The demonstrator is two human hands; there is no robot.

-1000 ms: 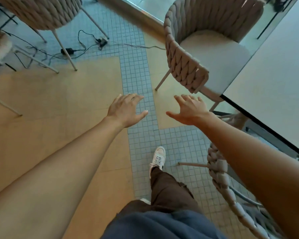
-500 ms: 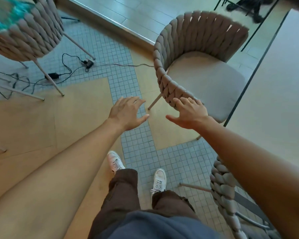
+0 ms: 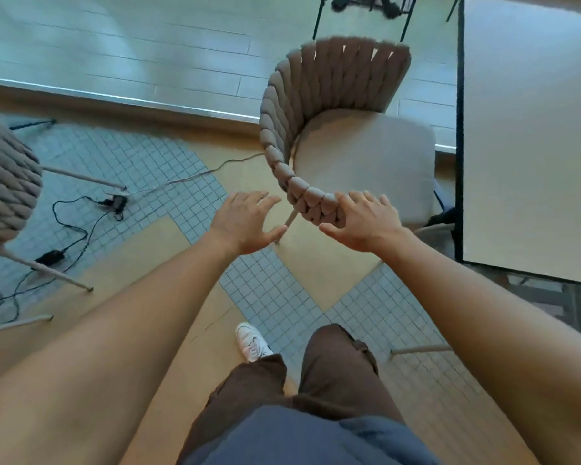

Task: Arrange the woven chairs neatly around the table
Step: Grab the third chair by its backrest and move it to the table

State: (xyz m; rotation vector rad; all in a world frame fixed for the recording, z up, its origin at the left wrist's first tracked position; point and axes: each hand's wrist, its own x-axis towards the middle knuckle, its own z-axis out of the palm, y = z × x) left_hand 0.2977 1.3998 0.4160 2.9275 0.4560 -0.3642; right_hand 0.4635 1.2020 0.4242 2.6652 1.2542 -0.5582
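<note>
Beige woven chair (image 3: 329, 135) faces the table (image 3: 530, 135), both hands spread open, left hand (image 3: 245, 223) and right hand (image 3: 366, 223).

Two woven chairs show fully enough to count: one (image 3: 332, 129) beside the table (image 3: 530, 135), another (image 3: 4, 182) at the left edge. There is one table, two open hands (image 3: 245, 223) (image 3: 366, 223), one white shoe (image 3: 252, 342) and a tangle of black cables (image 3: 74, 226).

Tiled floor (image 3: 275, 297), woven chair (image 3: 342, 135), cables (image 3: 74, 223)
</note>
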